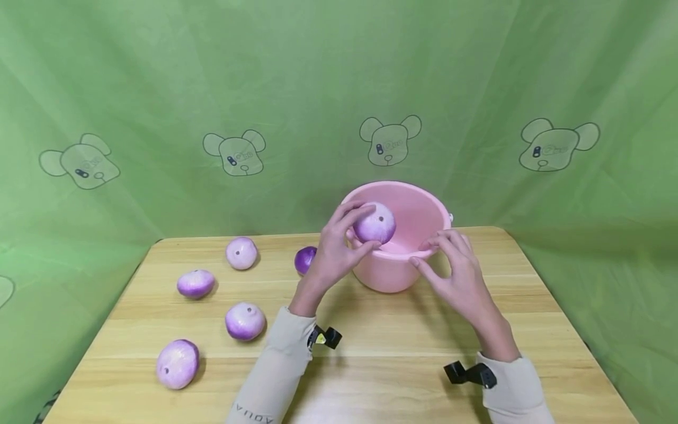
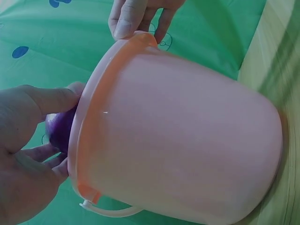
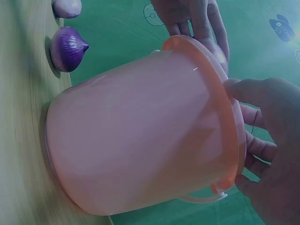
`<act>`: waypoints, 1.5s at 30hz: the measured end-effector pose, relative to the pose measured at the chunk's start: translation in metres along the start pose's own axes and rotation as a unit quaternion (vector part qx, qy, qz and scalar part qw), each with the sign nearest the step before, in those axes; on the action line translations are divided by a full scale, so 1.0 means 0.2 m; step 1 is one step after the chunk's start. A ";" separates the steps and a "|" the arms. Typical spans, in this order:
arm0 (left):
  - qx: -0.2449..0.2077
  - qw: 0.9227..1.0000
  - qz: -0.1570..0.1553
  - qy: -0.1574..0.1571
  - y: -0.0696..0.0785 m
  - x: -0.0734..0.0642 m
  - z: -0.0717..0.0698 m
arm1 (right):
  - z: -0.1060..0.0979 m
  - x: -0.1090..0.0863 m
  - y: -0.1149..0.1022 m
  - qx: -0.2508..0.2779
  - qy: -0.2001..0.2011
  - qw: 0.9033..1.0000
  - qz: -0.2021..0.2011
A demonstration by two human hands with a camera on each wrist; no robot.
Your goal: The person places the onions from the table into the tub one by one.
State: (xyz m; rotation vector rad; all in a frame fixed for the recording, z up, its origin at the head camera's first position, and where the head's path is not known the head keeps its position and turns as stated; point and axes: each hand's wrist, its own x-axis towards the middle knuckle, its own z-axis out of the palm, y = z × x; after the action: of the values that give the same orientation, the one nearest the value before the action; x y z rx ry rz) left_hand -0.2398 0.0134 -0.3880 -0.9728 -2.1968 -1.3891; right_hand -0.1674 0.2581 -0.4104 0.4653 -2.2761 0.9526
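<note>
A pink bucket point(image 1: 389, 274) stands upright toward the back of the table, right of the middle. My left hand point(image 1: 339, 244) holds a purple onion point(image 1: 378, 224) over the left side of the bucket's mouth, fingers above and thumb below. In the left wrist view the onion point(image 2: 61, 130) shows dark purple beside the bucket's rim point(image 2: 84, 117). My right hand point(image 1: 461, 277) pinches the rim at the front right, thumb outside and fingers over the inside. The right wrist view shows that thumb against the rim point(image 3: 229, 108). The bottom of the bucket is partly hidden.
Left of the bucket, a dark purple onion point(image 1: 305, 259) lies partly behind my left wrist. Several more onions, among them one at the back point(image 1: 241, 253) and one near the front point(image 1: 178, 364), are spread over the left of the wooden table point(image 1: 381, 377). A green curtain point(image 1: 307, 88) hangs behind.
</note>
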 end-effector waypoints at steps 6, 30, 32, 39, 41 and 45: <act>-0.005 1.000 0.015 -0.001 -0.01 0.00 0.00 | 0.00 0.00 0.00 -0.001 0.000 1.000 0.001; -0.116 0.988 0.060 0.087 -0.06 -0.11 -0.08 | 0.01 0.00 0.00 -0.005 0.002 1.000 0.000; -0.129 0.986 0.061 0.086 -0.07 -0.11 -0.10 | 0.01 0.00 0.00 -0.003 0.002 1.000 0.002; -0.147 0.982 0.052 0.105 -0.07 -0.13 -0.16 | 0.01 0.01 -0.01 -0.005 -0.003 1.000 0.002; -0.148 0.982 0.045 0.108 -0.08 -0.13 -0.18 | 0.01 0.01 -0.01 -0.005 -0.003 1.000 0.003; -0.155 0.981 0.026 0.113 -0.08 -0.15 -0.20 | 0.01 0.01 -0.01 -0.004 -0.001 1.000 0.003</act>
State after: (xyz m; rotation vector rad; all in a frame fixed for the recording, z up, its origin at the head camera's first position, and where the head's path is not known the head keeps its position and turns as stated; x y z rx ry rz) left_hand -0.2326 -0.0365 -0.3982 -0.9123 -1.8144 -1.7589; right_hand -0.1683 0.2550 -0.4096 0.4562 -2.2844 0.9459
